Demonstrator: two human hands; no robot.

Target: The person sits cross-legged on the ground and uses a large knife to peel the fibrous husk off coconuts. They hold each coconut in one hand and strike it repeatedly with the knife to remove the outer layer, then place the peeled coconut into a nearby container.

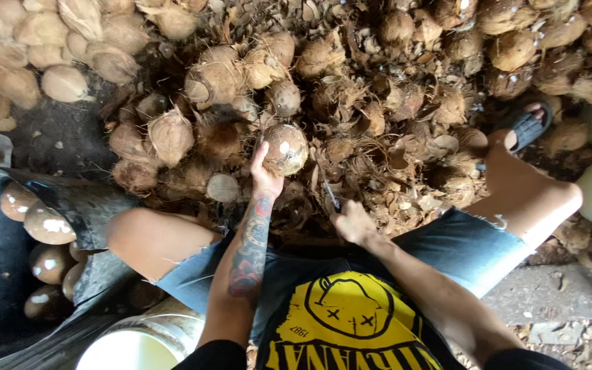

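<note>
coconut (286, 149) gripped in left hand (263, 179) mid-frame, mid-peel; right hand (352, 223) clenched on knife (327, 188) (blade thin); next: steady cut into shell.

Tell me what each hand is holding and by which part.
The left hand grips a husked coconut by its lower side, its fingers beneath. The right hand holds a thin metal blade by its lower end.

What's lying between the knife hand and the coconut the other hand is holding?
In the head view, only loose husk scraps on the ground separate the right hand, holding the blade, from the coconut in the left hand.
</note>
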